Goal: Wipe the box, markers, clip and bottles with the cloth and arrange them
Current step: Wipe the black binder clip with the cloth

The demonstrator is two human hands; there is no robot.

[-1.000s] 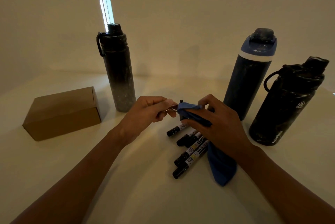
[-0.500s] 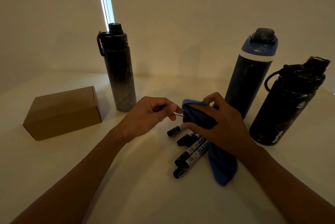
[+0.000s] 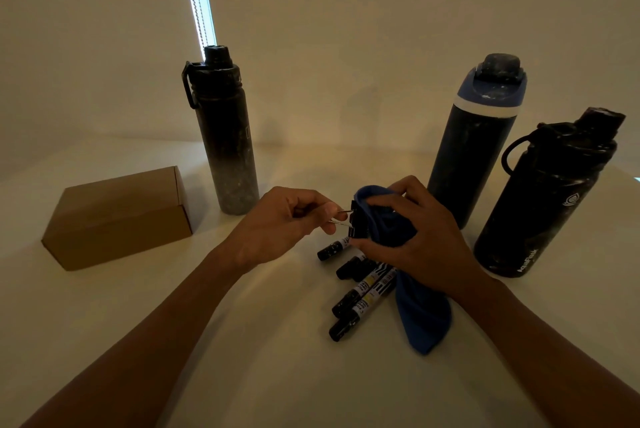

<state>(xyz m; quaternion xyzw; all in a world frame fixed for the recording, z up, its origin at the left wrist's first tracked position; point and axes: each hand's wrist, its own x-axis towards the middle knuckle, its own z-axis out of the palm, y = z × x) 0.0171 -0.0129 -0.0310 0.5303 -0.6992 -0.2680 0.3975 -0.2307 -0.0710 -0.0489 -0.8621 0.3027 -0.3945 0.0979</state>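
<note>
Blue cloth (image 3: 420, 317), brown box (image 3: 117, 216), black clip (image 3: 356, 223), speckled black bottles (image 3: 227, 137), black-capped markers (image 3: 360, 292).

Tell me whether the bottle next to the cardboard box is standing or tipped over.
Standing. The bottle rests on its base on the table, cap on top, apart from the box.

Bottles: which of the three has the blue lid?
The middle bottle, just behind the right hand, has a blue lid with a white band. The tall bottle by the box and the far-right bottle are all dark.
</note>
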